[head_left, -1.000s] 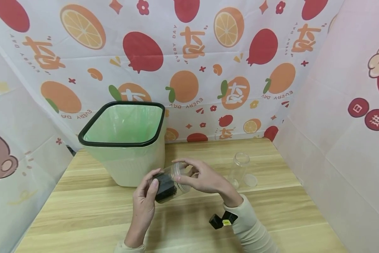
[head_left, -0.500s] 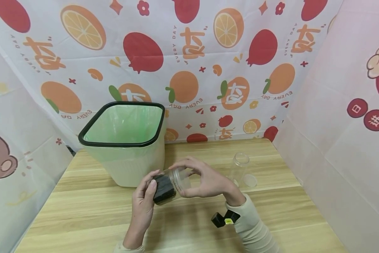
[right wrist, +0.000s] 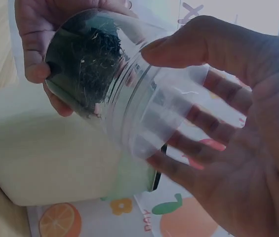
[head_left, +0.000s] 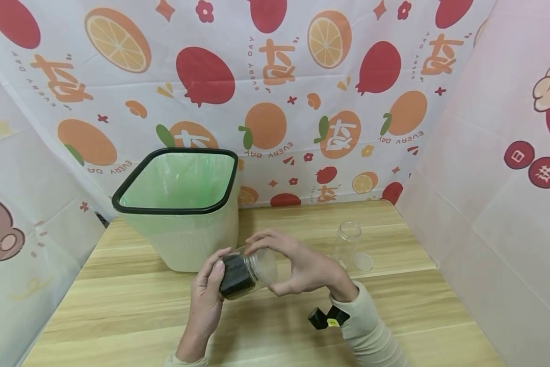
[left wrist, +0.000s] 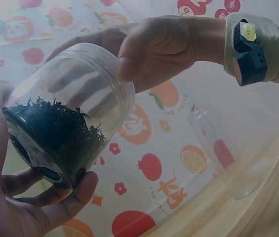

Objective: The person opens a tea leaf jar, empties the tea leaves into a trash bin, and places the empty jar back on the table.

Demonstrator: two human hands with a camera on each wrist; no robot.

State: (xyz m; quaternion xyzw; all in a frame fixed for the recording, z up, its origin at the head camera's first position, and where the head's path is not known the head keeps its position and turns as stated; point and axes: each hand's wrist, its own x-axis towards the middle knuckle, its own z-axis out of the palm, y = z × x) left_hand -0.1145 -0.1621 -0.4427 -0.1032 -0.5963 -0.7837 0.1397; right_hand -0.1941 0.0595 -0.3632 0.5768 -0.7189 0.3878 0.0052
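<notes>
A clear plastic jar (head_left: 238, 276) is held tilted above the table, its base toward my left hand (head_left: 207, 293), which grips it with fingers and thumb. Dark, dry, curly shreds like tea leaves (left wrist: 55, 131) lie in the bottom part of the jar. At the other end sits a translucent lid (head_left: 266, 266). My right hand (head_left: 302, 262) curves round this lid, thumb on one side and fingers on the other. In the right wrist view, the fingers (right wrist: 213, 126) show partly behind the clear plastic. The thumb touches near the ridged rim (right wrist: 129, 98).
A pale bin (head_left: 201, 239) with a black rim and a green liner stands behind the left hand. To the right, a clear cylindrical jar (head_left: 346, 242) stands on the wooden table (head_left: 132, 306), beside a round translucent lid (head_left: 363, 261). Printed cloth (head_left: 275, 168) hangs behind.
My right hand has spread wider round the lid, its thumb shifting down and right. The left hand and jar have shifted slightly left.
</notes>
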